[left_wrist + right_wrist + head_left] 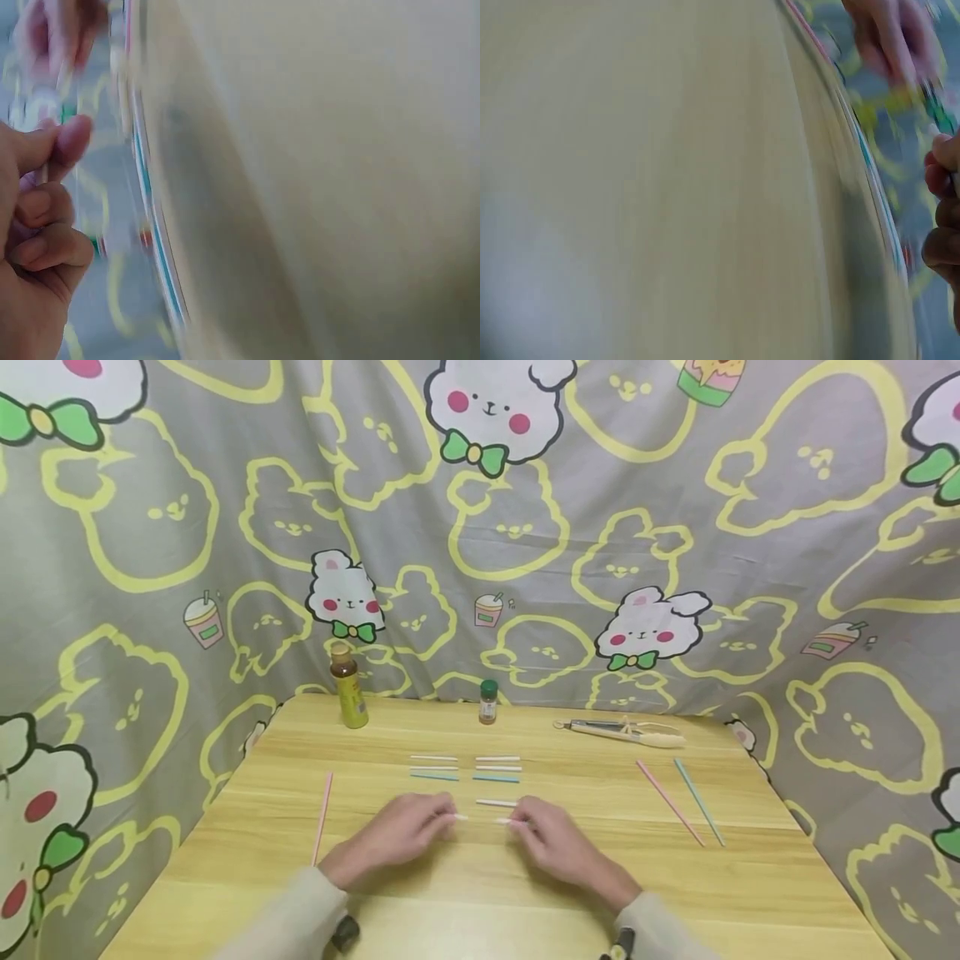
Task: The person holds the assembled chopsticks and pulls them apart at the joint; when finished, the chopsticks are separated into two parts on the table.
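Your left hand (408,827) pinches a short, thin white stick (461,817) between thumb and fingers, and its tip pokes out to the right. Your right hand (551,839) is curled the same way and pinches another short, thin white stick (500,821), with its tip poking out to the left. The two tips point at each other near the middle of the smooth, light brown wood-grain table (465,893), and they do not touch. A loose, thin white stick (493,802) lies just past your right hand, on the far side.

Farther off, two small groups lie side by side. The left group has two thin white sticks (433,767) and a thin blue stick (435,777) on the near side. The right group has two white sticks (498,768) and one blue stick (497,779), set the same way.

A long, thin pink stick (323,814) lies to the left. To the right, another long pink stick (670,802) and a long blue-green stick (700,802) lie slanted. At the far side stand a tall yellow-green bottle (352,697) and a little green-capped jar (488,703), with beige-tipped tongs (626,732) lying to their right.
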The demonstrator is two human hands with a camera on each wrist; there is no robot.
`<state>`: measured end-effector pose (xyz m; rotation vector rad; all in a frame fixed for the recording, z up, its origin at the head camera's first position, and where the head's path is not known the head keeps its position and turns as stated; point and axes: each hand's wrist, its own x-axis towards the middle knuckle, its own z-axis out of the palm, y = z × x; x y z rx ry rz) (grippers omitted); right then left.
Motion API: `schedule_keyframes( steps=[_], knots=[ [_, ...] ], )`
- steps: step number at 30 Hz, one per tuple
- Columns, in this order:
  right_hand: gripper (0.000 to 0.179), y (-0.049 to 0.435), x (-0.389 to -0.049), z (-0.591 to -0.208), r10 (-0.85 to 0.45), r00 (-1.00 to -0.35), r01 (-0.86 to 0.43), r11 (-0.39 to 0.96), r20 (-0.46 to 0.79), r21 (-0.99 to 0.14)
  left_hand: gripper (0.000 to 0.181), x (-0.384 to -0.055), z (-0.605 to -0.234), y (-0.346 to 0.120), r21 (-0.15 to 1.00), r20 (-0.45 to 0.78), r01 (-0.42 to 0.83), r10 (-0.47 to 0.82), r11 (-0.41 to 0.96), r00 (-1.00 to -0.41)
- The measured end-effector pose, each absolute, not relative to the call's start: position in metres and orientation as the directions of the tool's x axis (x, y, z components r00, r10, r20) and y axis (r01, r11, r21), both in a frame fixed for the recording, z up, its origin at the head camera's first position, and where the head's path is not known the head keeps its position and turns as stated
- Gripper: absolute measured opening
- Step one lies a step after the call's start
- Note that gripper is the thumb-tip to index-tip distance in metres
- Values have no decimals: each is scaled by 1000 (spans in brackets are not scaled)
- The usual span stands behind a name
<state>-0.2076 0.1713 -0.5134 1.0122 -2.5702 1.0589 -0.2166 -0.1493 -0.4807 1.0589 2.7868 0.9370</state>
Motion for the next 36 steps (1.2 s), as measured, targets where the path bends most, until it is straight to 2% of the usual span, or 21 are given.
schedule_keyframes(
  steps=[3,5,11,15,19,29,36],
  knots=[
    [7,200,-208,-515,-405,-838,-544,564,366,-622,16,-222,-477,-179,608,172,481,487,632,-856],
    [5,214,-209,-513,-343,-878,-477,589,333,-652,16,-225,-475,-195,636,162,439,446,635,-880],
    [9,214,-216,-506,-282,-918,-396,618,278,-680,22,-231,-476,-204,617,154,493,520,614,-840],
    [8,198,-216,-508,-288,-922,-386,616,260,-687,16,-232,-481,-197,580,151,503,522,640,-839],
    [7,181,-214,-511,-318,-915,-399,614,249,-682,8,-234,-484,-189,497,163,519,513,695,-843],
    [4,141,-222,-519,-340,-901,-433,707,268,-559,4,-239,-490,-172,293,192,634,605,716,-773],
    [11,122,-226,-517,-370,-889,-458,738,271,-495,10,-241,-493,-169,235,219,675,638,699,-738]
  ],
)
